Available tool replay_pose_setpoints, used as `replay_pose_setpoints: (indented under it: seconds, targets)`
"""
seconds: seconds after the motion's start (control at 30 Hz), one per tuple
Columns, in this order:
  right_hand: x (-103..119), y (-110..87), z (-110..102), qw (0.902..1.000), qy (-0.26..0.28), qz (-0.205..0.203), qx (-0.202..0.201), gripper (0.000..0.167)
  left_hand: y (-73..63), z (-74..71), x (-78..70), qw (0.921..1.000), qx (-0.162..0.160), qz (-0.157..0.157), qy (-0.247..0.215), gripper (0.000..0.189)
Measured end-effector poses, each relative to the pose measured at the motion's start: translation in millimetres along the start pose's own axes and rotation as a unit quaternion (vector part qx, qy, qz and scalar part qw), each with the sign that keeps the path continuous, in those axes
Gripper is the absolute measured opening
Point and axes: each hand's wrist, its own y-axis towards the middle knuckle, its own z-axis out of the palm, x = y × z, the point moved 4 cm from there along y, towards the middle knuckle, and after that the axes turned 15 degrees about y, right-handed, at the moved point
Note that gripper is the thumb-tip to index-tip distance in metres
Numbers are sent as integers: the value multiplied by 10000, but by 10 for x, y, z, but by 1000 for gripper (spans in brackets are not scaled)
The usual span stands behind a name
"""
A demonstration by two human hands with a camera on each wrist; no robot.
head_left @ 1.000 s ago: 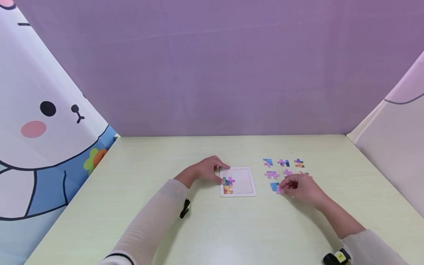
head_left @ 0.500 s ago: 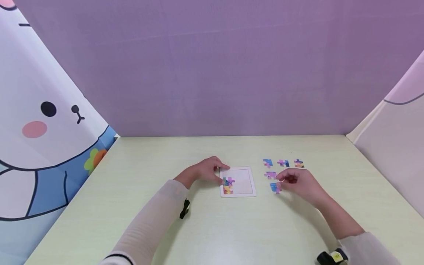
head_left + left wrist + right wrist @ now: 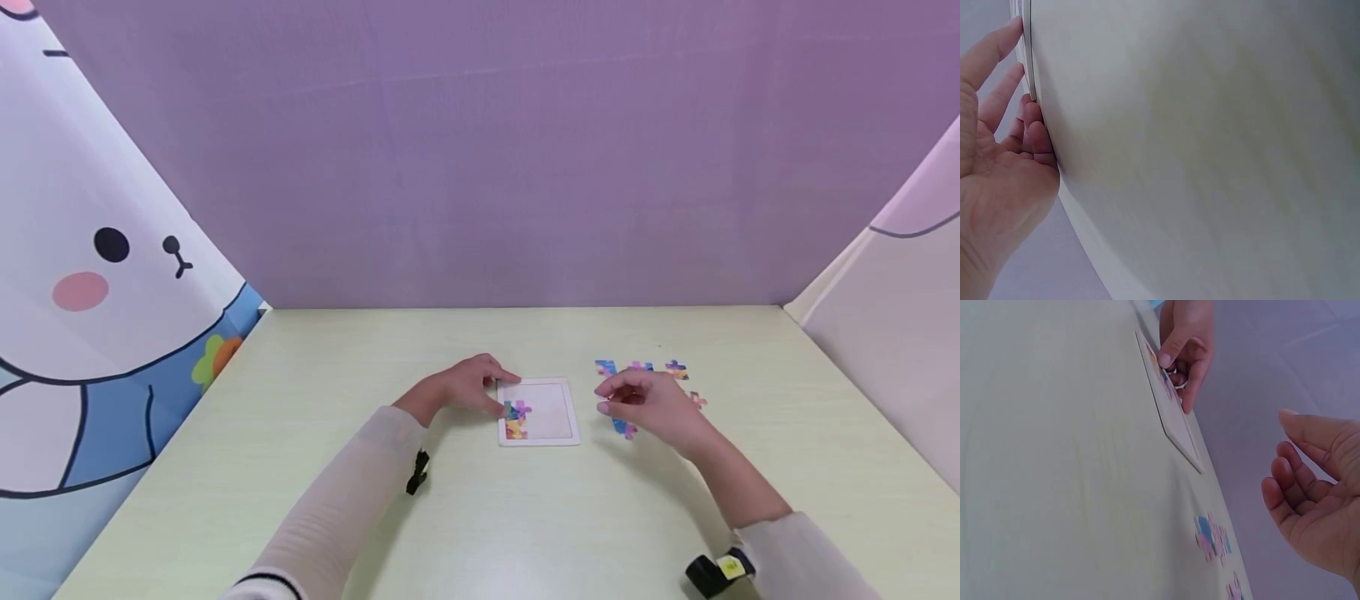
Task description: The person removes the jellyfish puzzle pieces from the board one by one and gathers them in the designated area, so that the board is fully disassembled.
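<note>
A square white puzzle tray (image 3: 555, 440) lies on the table in the head view, with several joined colourful jigsaw pieces (image 3: 516, 421) in its lower left part. My left hand (image 3: 472, 385) holds the tray's left side, thumb on the near part and index finger at the far left corner. In the left wrist view the fingertips (image 3: 1019, 31) meet the tray's edge. My right hand (image 3: 648, 408) hovers above loose jigsaw pieces (image 3: 677, 369), thumb and index finger close together. No piece shows between them in the right wrist view, and a small one could be hidden.
Several loose pieces, among them a blue and pink one (image 3: 624, 427), lie right of the tray, partly covered by the right hand. A purple cloth (image 3: 525, 167) stands behind the pale table (image 3: 450, 533). A cartoon-printed cloth (image 3: 112, 350) borders the left.
My right hand has moved left and up from the lower row of loose pieces, toward the tray. The left hand and the tray have stayed in place.
</note>
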Motion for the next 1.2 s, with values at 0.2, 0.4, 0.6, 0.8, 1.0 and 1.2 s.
replay_pose_setpoints:
  seconds: [0.2,0.4,0.6,0.8,1.0,1.2]
  targets:
    - [34,97,121,9997,145,-126,164,28,0,0,-3,10000,16,-3,-50,55]
    - [62,200,252,9983,19,-239,528,28,20,2,-1,10000,48,33,21,56]
    - [86,287,362,9958,97,-296,859,33,57,17,10,9999,69,56,91,61]
    - [49,400,481,9941,66,-195,1065,32,43,13,-5,9997,95,127,201,69]
    - [-30,489,628,9923,-246,-22,1217,29,-33,-12,-57,9987,63,330,391,79]
    - [-79,558,754,9878,-716,-220,1368,27,-128,0,-126,9941,-441,737,661,77]
